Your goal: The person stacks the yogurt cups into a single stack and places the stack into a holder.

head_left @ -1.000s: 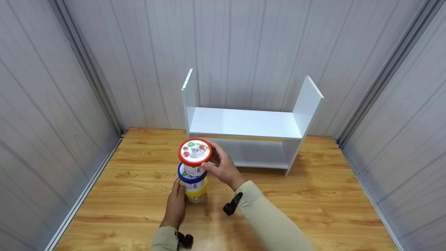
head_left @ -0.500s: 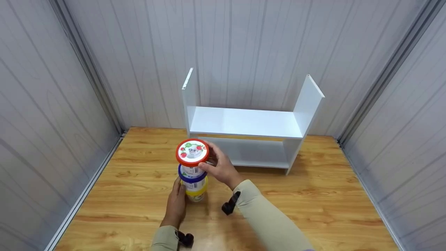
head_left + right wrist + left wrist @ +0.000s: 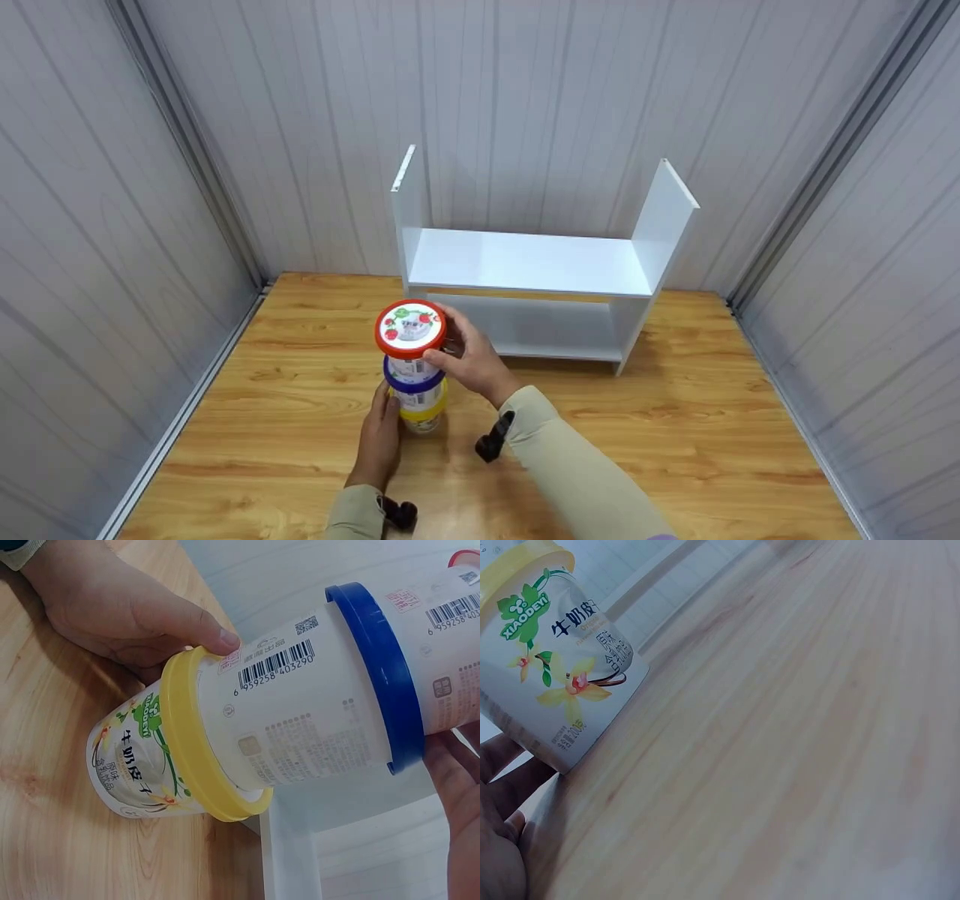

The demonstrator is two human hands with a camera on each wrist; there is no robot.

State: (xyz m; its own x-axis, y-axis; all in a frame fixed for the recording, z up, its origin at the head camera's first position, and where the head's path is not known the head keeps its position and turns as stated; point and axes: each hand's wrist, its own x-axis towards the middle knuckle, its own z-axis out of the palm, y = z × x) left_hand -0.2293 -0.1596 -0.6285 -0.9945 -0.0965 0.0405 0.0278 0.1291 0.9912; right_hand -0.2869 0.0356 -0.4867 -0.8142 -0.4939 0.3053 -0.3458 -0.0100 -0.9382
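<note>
Three white printed tubs stand in a stack on the wooden table. The yellow-lidded tub [image 3: 135, 757] is at the bottom, its flower print facing out in the left wrist view. On it sits the blue-lidded tub [image 3: 300, 705], its barcode showing. The red-lidded tub [image 3: 410, 329] is at the top, close over the blue lid and slightly left of it in the head view. My right hand [image 3: 476, 360] grips the red-lidded tub from the right. My left hand [image 3: 379, 431] holds the stack low on the left, thumb at the yellow lid's rim and fingers behind the yellow-lidded tub.
A white two-tier shelf [image 3: 525, 262] with tall side panels stands behind and right of the stack. Its left part is partly hidden by the tubs and my right hand. Pale panelled walls [image 3: 510, 112] enclose the wooden table [image 3: 712, 420] at the back and both sides.
My right hand has shifted the red-lidded tub a little to the left above the blue lid. My left hand and the two lower tubs have stayed in place.
</note>
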